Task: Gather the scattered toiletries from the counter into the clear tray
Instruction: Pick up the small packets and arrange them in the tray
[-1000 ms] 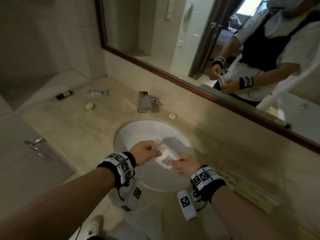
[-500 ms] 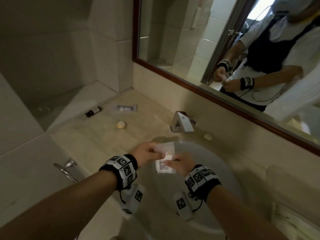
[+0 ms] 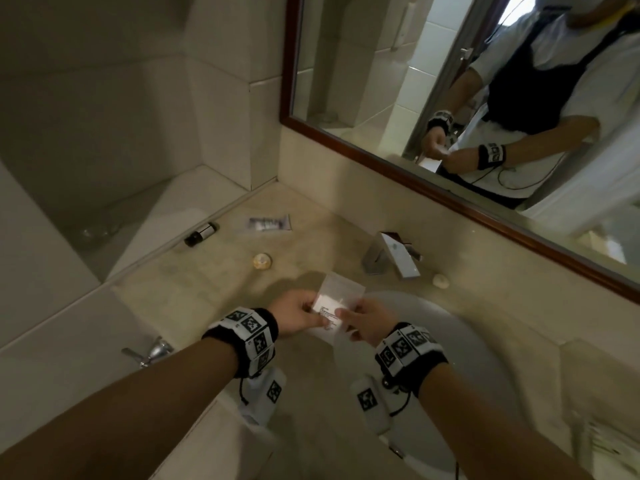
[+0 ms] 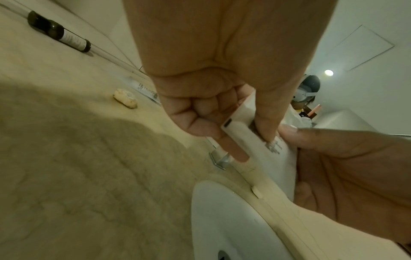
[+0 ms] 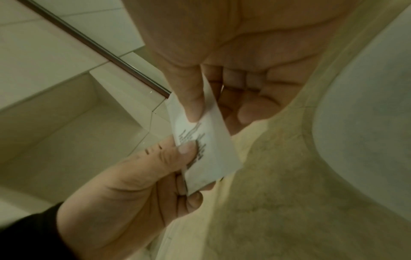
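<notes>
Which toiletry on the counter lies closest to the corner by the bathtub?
The dark bottle, lying on its side by the counter's far left edge; the flat tube and the round soap sit nearer the faucet.

Dim, yellowish indoor light throughout. The brightest patch in the head view was daylight in the mirror (image 3: 450,98), at its upper right corner. A small round ceiling lamp (image 4: 328,72) glowed in the left wrist view. A broad soft shadow lay on the counter (image 4: 66,167) left of the sink (image 4: 222,219) there, and another darkened the counter just before the faucet (image 3: 391,258) in the head view. Wide-angle bending curved the mirror frame and walls. Grain and compression smear everywhere; the lower right corner of the head view was motion-blurred. Both wrist views were soft, near skin out of focus.
</notes>
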Tool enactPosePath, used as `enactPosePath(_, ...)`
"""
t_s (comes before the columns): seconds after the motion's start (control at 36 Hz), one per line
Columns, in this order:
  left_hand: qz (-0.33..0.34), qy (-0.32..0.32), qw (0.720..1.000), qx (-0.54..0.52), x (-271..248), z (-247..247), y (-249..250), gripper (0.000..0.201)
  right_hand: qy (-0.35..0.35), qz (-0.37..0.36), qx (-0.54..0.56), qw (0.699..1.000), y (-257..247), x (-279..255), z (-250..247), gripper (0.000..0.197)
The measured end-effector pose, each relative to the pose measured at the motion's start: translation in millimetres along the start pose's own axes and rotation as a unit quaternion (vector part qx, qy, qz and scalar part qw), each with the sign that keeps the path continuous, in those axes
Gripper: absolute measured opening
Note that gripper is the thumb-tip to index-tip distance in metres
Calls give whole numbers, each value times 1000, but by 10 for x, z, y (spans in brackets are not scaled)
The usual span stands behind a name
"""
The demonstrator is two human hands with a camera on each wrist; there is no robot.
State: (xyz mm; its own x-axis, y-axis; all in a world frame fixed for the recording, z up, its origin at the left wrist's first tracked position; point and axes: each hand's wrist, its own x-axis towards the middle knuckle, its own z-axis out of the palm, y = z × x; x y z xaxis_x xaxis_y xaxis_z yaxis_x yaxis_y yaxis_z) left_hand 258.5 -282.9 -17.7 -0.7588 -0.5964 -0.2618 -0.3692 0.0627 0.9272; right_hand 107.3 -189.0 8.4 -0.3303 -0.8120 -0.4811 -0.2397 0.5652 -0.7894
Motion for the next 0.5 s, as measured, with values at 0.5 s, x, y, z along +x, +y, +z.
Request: enactPosePath(0.5, -23, 52, 998, -8, 210, -132, 36, 20, -21, -45, -45, 998, -244, 343, -124, 14)
